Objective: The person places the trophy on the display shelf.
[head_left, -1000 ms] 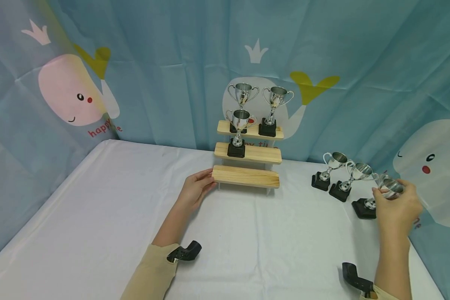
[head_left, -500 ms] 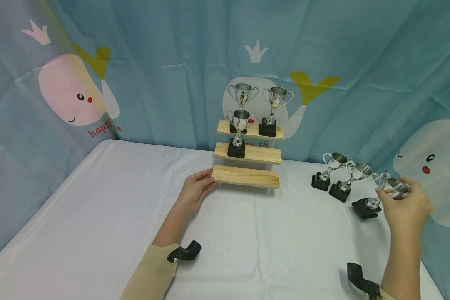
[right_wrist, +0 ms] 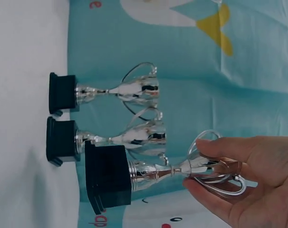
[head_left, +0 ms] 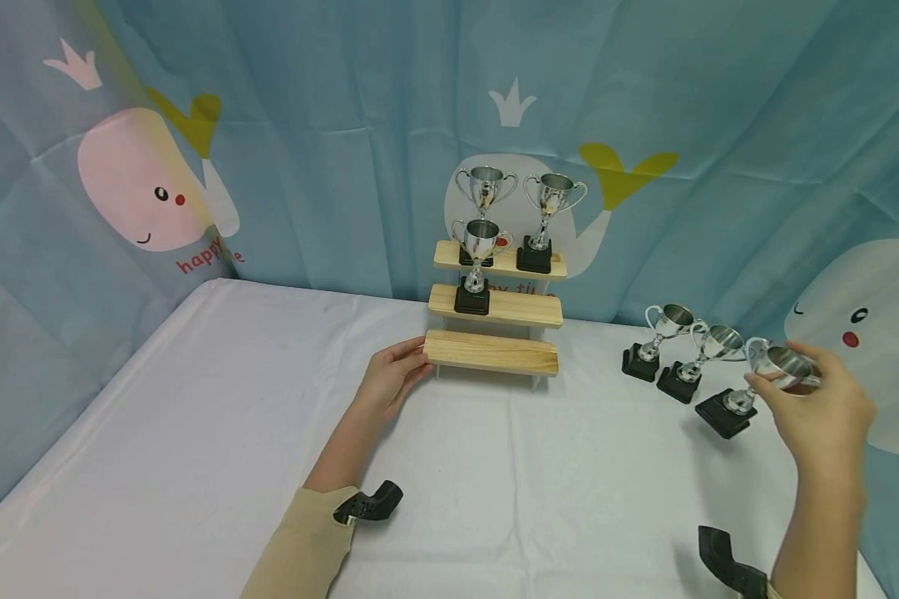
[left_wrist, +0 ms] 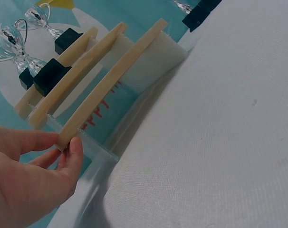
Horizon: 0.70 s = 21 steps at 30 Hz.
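Observation:
My left hand [head_left: 391,381] pinches the left end of the lowest plank [head_left: 494,353] of a three-tier wooden display stand; the left wrist view shows thumb and fingers around that end [left_wrist: 64,141]. At the right, my right hand [head_left: 823,416] grips a silver trophy cup [head_left: 778,366] by its bowl. Its black base [right_wrist: 110,173] is raised off the cloth and the cup leans to the right. Two more trophies stand on the table just left of it, a nearer one [head_left: 717,341] and a farther one [head_left: 670,320].
On the top plank [head_left: 505,264] stand two trophies, left [head_left: 486,185] and right [head_left: 550,200]. One trophy [head_left: 475,249] is on the left of the middle plank [head_left: 524,308]. White cloth [head_left: 269,416] covers the table; a blue curtain [head_left: 307,166] hangs behind it.
My right hand has shifted to the right with the trophy, whose base has lifted and tilted. My left hand and the stand keep their places.

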Tool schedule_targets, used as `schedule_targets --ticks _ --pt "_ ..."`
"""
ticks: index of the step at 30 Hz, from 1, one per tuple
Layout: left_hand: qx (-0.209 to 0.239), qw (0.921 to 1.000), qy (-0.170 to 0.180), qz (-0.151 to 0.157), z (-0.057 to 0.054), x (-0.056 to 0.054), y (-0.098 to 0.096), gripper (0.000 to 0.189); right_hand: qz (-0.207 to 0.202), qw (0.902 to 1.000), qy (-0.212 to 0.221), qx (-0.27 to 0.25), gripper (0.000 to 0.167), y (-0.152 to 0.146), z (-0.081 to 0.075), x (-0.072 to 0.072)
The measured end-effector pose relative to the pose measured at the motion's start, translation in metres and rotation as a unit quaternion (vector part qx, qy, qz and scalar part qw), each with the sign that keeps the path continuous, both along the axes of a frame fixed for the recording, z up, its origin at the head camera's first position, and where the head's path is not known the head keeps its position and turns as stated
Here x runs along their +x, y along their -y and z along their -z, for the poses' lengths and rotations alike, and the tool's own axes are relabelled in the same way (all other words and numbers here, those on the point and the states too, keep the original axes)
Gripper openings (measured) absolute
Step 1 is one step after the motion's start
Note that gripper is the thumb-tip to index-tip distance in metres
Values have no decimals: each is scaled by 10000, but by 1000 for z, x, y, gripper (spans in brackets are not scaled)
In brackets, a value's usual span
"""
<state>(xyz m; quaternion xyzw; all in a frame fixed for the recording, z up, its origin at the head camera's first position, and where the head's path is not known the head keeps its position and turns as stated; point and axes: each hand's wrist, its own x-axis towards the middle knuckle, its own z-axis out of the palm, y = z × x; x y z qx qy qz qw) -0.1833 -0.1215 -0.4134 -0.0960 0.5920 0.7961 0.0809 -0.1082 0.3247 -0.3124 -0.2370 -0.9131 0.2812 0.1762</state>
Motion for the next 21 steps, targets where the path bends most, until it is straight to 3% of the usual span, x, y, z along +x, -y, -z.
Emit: schedule_targets --ticks 10,21 --pt "12 10000 -43 13 1 0 0 46 -374 9992 14 105 68 7 -6 3" --pt "24 10000 -41 -19 0 0 -1 45 -1143 9921 -514 50 68 15 -7 2"
